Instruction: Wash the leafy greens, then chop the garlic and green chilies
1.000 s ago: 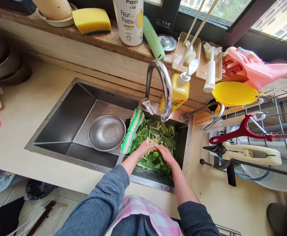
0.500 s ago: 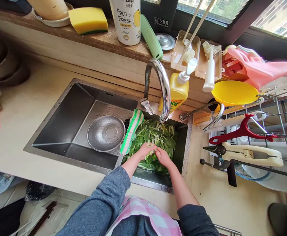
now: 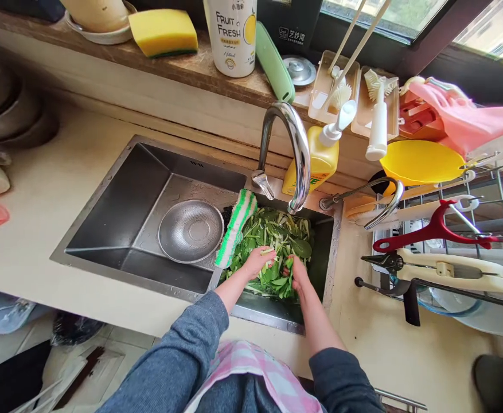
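Note:
Cut leafy greens (image 3: 277, 229) fill the right basin of the sink, heaped in water. My left hand (image 3: 257, 262) is over the near part of the heap, its fingers closed on a pale stem piece (image 3: 268, 251). To its right, my right hand (image 3: 299, 276) grips a small bunch of green leaves (image 3: 287, 274); part of the fingers is hidden behind the leaves. A green-and-white striped cloth (image 3: 236, 229) hangs over the divider left of the greens. Above the basin curves the chrome faucet (image 3: 305, 155).
A metal strainer (image 3: 191, 231) lies in the left basin. Behind the faucet stands a yellow soap bottle (image 3: 315, 160). On the right, a wire rack (image 3: 498, 195) carries a red peeler (image 3: 432, 229) and cream-handled shears (image 3: 453, 269). A yellow sponge (image 3: 163, 31) rests on the sill.
My hands were together over the greens and have moved apart. The right one has shifted right with a bunch of leaves, while a pale stem piece stays in the left. The view has shifted slightly.

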A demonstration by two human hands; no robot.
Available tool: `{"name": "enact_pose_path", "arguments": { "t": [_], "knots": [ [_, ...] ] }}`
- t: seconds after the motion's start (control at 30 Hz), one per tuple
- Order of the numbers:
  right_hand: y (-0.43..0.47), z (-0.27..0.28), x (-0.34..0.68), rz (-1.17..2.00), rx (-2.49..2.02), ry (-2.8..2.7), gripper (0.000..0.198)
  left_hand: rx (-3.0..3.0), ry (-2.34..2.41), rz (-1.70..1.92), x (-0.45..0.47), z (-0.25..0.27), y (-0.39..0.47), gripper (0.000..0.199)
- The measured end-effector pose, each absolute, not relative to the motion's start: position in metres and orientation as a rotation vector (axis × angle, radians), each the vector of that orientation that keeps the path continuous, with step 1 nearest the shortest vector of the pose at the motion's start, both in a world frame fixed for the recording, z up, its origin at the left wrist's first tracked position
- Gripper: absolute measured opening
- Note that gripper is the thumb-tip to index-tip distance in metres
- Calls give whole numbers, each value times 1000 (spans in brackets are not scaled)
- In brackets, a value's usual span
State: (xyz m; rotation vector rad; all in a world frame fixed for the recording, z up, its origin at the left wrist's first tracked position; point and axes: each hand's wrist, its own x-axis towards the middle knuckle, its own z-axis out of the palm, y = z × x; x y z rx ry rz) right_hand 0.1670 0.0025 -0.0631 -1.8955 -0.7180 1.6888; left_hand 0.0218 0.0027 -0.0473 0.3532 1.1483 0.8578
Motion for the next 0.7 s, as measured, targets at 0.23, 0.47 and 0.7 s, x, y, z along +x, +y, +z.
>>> {"name": "enact_pose_path", "arguments": {
  "t": [0.23, 0.47, 0.7],
  "knots": [
    [1, -25, 200, 1938, -1172, -96, 12, 462, 1062, 888, 0, -20, -8, 41],
    [-4, 9, 210, 1863, -673, 85, 16, 328, 822, 875, -25, 10, -24, 50],
    [25, 67, 148, 1951, -546, 7, 12, 103, 637, 831, -58, 26, -48, 33]
  ]
}}
